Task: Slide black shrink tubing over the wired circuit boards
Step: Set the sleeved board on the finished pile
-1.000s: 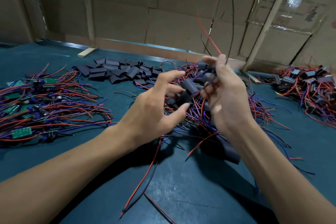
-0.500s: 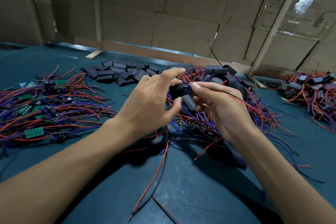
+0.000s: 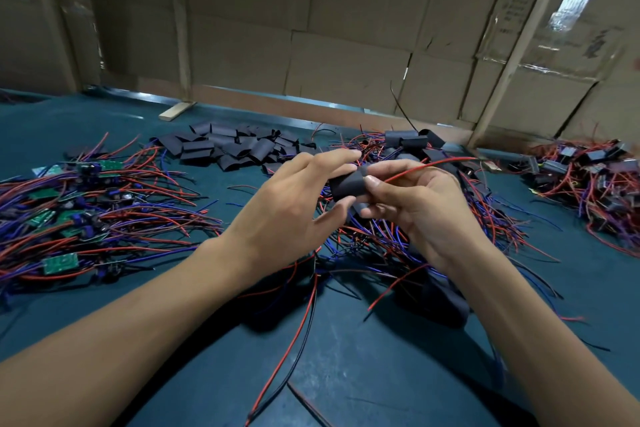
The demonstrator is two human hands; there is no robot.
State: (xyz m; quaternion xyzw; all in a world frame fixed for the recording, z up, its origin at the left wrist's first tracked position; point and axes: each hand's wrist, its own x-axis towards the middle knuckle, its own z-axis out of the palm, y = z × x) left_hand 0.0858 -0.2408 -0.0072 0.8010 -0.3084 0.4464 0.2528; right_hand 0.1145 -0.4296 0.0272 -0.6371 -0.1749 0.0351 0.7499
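Mid-frame, both hands [image 3: 349, 198] pinch one black shrink tube [image 3: 347, 186]; a red wire [image 3: 429, 165] exits toward the right.

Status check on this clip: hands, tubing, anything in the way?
Left hand and right hand both pinch one black tube. Red wire sticks out its right end. Board hidden. Nothing blocking.

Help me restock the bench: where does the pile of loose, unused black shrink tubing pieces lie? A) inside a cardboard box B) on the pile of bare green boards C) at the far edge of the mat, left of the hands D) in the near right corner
C: the loose shrink tubing pieces lie on the green mat beyond the left hand, near the cardboard wall.
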